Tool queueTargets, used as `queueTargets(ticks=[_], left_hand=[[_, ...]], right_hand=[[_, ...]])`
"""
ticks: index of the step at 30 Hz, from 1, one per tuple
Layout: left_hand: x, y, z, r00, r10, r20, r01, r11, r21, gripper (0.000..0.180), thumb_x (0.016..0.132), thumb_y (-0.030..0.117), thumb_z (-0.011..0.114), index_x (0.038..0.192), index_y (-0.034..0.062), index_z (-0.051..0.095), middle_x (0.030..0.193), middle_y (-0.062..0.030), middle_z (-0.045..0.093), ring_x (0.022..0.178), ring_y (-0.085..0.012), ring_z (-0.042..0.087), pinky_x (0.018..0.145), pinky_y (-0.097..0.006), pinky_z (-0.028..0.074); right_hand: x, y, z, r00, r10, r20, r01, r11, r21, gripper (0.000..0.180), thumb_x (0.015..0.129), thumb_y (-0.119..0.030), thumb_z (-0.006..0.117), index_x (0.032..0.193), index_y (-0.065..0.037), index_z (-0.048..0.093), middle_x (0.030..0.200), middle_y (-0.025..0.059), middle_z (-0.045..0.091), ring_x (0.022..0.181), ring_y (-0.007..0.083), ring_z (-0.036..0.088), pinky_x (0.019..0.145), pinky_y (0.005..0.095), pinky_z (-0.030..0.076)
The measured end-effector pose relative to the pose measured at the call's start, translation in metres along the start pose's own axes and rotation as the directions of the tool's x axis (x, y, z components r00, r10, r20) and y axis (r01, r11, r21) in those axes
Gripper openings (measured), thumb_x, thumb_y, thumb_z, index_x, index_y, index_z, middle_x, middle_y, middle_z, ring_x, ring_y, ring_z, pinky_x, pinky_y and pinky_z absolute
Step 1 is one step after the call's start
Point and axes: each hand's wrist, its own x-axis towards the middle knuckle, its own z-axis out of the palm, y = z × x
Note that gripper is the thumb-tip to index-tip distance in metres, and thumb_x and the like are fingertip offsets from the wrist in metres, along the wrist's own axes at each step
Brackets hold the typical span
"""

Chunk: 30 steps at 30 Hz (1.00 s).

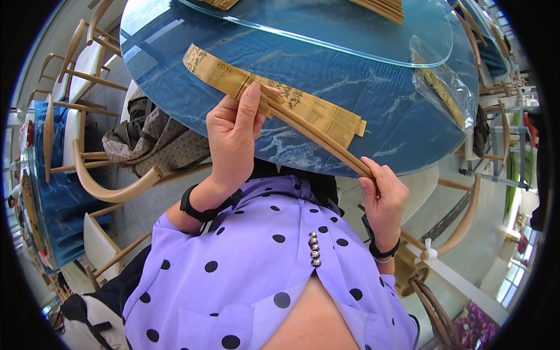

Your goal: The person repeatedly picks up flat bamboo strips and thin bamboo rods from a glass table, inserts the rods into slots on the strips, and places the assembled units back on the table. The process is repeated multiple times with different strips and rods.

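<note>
A round tabletop (402,131) with a blue, marble-patterned surface spreads before the person. A clear glass turntable (326,29) covers its far part, carrying a bundle of wooden sticks (382,8). A grey-brown patterned bag (157,140) sits on a chair just beyond the tabletop's near-left edge. A strip of gold printed paper (312,111) slants above the tabletop's near side, its left end curling up; whether it touches the surface I cannot tell. By the right edge lies a clear plastic wrapper (459,90) with a gold piece inside. A pair of slim wooden chopsticks (319,139) slopes toward the near edge. The left hand (233,131) pinches the strip beside the chopsticks' upper ends; the right hand (386,195) pinches their lower ends between thumb and fingers.
</note>
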Motion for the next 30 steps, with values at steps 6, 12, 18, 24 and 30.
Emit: queueTargets(ticks=[6,12,18,24,30], left_hand=[[-0.002,-0.005,0.001,0.999,-0.046,0.02,0.046,0.999,0.005,0.035,0.107,0.029,0.055,0.105,-0.0017,0.072,0.06,0.0079,0.043,0.049,-0.0002,0.026,0.045,-0.021,0.017],[-0.01,-0.007,0.006,0.989,-0.128,0.078,0.127,0.992,0.011,0.037,0.109,0.029,0.052,0.109,-0.002,0.071,0.058,0.0083,0.041,0.05,0.0001,0.025,0.046,-0.021,0.017],[-0.008,-0.004,0.005,0.988,-0.108,0.11,0.109,0.994,-0.004,0.04,0.11,0.031,0.048,0.111,-0.0013,0.071,0.059,0.0081,0.042,0.051,0.0002,0.025,0.047,-0.021,0.018],[-0.011,-0.011,0.005,0.984,-0.118,0.131,0.123,0.992,-0.034,0.04,0.11,0.031,0.047,0.111,-0.0006,0.071,0.06,0.0077,0.043,0.052,0.0003,0.025,0.047,-0.02,0.019],[-0.011,-0.008,0.007,0.993,-0.057,0.099,0.055,0.998,0.026,0.037,0.11,0.029,0.048,0.11,-0.0003,0.071,0.061,0.0072,0.046,0.052,0.0006,0.027,0.047,-0.021,0.019]], right_hand=[[-0.018,0.017,-0.003,0.985,-0.162,-0.063,0.151,0.977,-0.153,0.032,0.101,-0.033,0.06,0.111,-0.003,0.068,0.075,0.0083,0.059,0.061,0.0245,0.059,0.053,0.0346,0.045],[-0.021,0.014,0.0,0.985,-0.157,-0.067,0.148,0.981,-0.125,0.033,0.102,-0.032,0.059,0.111,-0.001,0.067,0.074,0.0083,0.059,0.061,0.0256,0.059,0.053,0.0349,0.045],[-0.02,0.014,0.001,0.986,-0.154,-0.064,0.146,0.982,-0.116,0.031,0.101,-0.03,0.06,0.11,-0.001,0.067,0.074,0.0087,0.059,0.061,0.0259,0.059,0.054,0.0353,0.045],[-0.016,0.011,0.003,0.985,-0.159,-0.064,0.152,0.982,-0.108,0.029,0.1,-0.029,0.062,0.109,-0.001,0.067,0.074,0.0089,0.059,0.061,0.0257,0.059,0.054,0.0348,0.046],[-0.017,0.013,0.003,0.986,-0.151,-0.067,0.146,0.986,-0.085,0.029,0.1,-0.029,0.062,0.109,-0.002,0.067,0.073,0.0085,0.057,0.059,0.0252,0.057,0.053,0.0351,0.044]])
